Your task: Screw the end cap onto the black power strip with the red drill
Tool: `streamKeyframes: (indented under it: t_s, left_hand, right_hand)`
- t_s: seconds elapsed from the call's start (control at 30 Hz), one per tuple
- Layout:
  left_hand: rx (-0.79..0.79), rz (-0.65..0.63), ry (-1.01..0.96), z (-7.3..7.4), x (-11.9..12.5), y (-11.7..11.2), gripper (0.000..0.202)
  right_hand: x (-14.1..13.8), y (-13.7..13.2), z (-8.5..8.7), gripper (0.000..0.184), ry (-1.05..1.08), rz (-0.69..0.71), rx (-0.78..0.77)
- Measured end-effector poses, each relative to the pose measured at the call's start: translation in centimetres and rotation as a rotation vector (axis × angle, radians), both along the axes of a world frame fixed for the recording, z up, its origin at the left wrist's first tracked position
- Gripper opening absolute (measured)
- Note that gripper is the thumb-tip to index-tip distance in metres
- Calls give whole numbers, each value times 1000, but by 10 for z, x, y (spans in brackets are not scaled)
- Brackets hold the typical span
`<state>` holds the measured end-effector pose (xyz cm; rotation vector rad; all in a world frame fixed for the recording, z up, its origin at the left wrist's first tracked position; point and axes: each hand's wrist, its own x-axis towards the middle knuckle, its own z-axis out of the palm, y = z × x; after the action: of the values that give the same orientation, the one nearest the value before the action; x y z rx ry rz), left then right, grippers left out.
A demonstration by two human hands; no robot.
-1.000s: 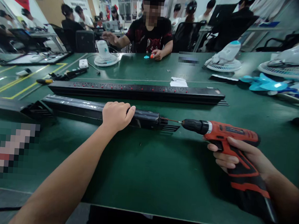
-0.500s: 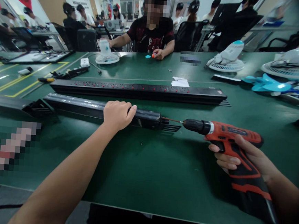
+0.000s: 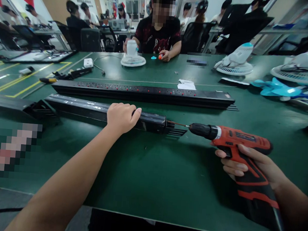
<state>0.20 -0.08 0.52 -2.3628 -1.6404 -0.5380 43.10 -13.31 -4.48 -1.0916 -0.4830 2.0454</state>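
My left hand (image 3: 122,117) is wrapped over the top of a long black power strip (image 3: 90,107), which lies on the green table. In my right hand (image 3: 257,162) is a red and black cordless drill (image 3: 244,137), held by its grip with a finger at the trigger. The drill's long thin bit (image 3: 179,124) points left and reaches the slotted right end (image 3: 174,130) of the strip. Whether the tip sits in a screw is hidden. Behind it, parallel, lies a second black power strip (image 3: 145,91) with a row of red dots along its top.
Another black strip (image 3: 8,105) lies at left. White fan parts (image 3: 235,63) and blue fan blades (image 3: 276,87) lie at right. Across the table (image 3: 164,187), a person (image 3: 158,30) handles a white fan (image 3: 132,55). A yellow-handled tool (image 3: 48,80) rests at back left.
The person opposite has moved the white fan to the right. My hands, the drill and the strip stay nearly where they were; my right thumb has shifted slightly left on the drill.
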Motion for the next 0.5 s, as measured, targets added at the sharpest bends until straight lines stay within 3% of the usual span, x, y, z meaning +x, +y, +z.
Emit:
streamKeyframes:
  t_s: [0.5]
  left_hand:
    - [0,7,11,1,-1,0,57]
  right_hand:
    - [-4,-1,4,43,-60,-5,8]
